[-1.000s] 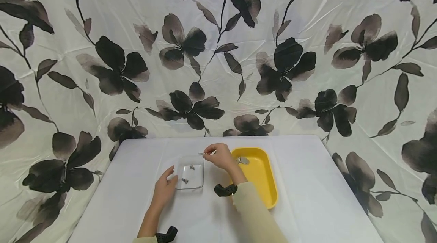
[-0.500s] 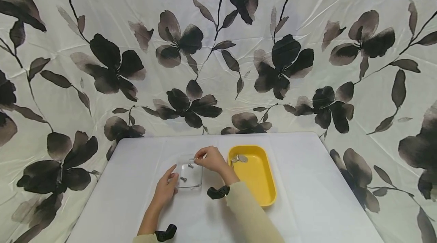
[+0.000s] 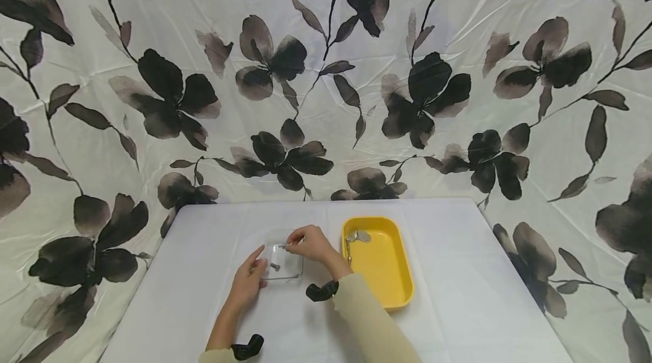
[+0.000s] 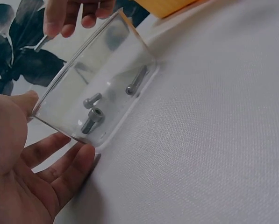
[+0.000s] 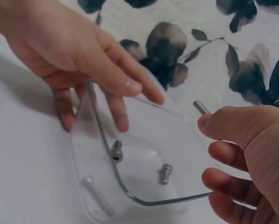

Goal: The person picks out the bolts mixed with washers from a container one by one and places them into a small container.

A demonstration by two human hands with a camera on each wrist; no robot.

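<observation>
My right hand pinches a bolt between thumb and finger, its threaded end sticking out. It holds the bolt above a clear plastic box. Inside the box lie two short socket-head bolts and one longer bolt. My left hand is at the left side of the box, its extended fingers touching the outer wall and the thumb near the rim. The head of the pinched bolt is hidden by my right fingers.
To the right of the box stands a yellow tray. Metal pieces lie in its far left corner, among them a round flat one. A white cloth covers the table; a floral curtain hangs behind it.
My right hand has moved left and nearer with the bolt, from the box's far right corner to over its inside. My left hand has stayed beside the box.
</observation>
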